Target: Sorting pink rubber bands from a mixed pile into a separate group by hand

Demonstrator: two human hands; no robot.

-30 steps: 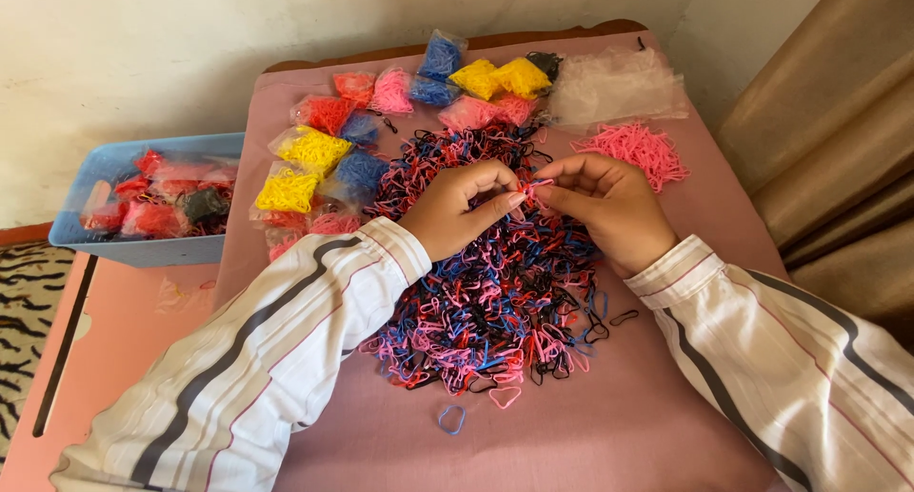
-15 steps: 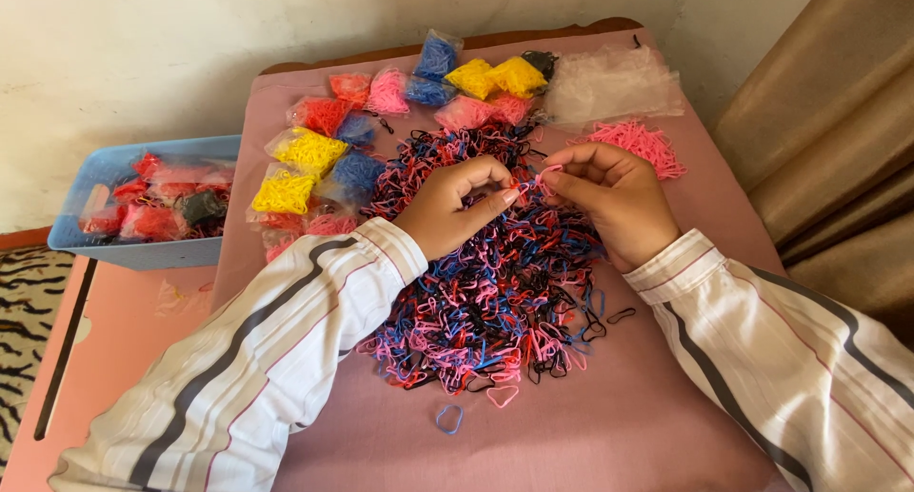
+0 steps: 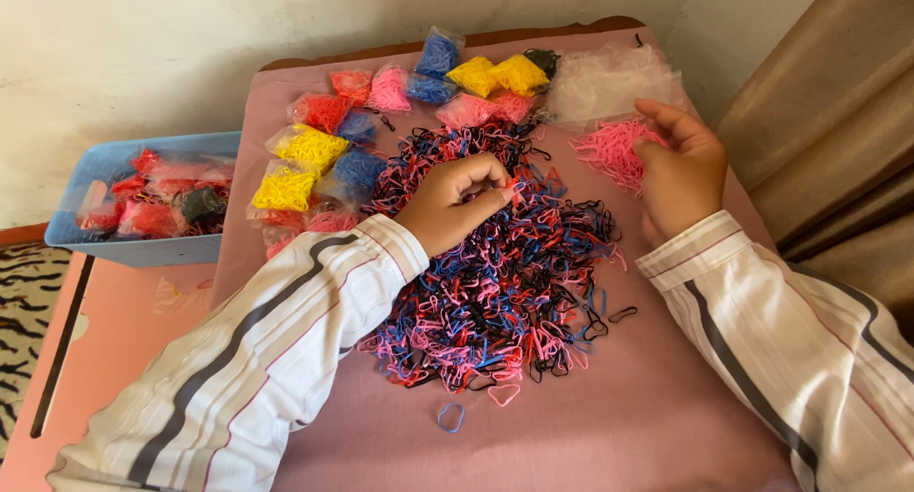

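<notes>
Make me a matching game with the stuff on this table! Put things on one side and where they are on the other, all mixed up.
Things:
1. small pink band pile
2. blue basket
3. lone blue band
4. yellow packets

Places:
A. off the table's left edge
B. nearest the camera, below the mixed pile
C. far edge of the pink cloth
D. under the right hand

Pairs: 1-D, 2-A, 3-B, 4-C

- You sit in what looks like a home room: a plastered wall [image 3: 143, 45] and tan curtain [image 3: 819, 140].
- You work at a cloth-covered table [image 3: 619, 406], a blue plastic basket [image 3: 95, 230] beside it, animal-print rug [image 3: 24, 302] below.
</notes>
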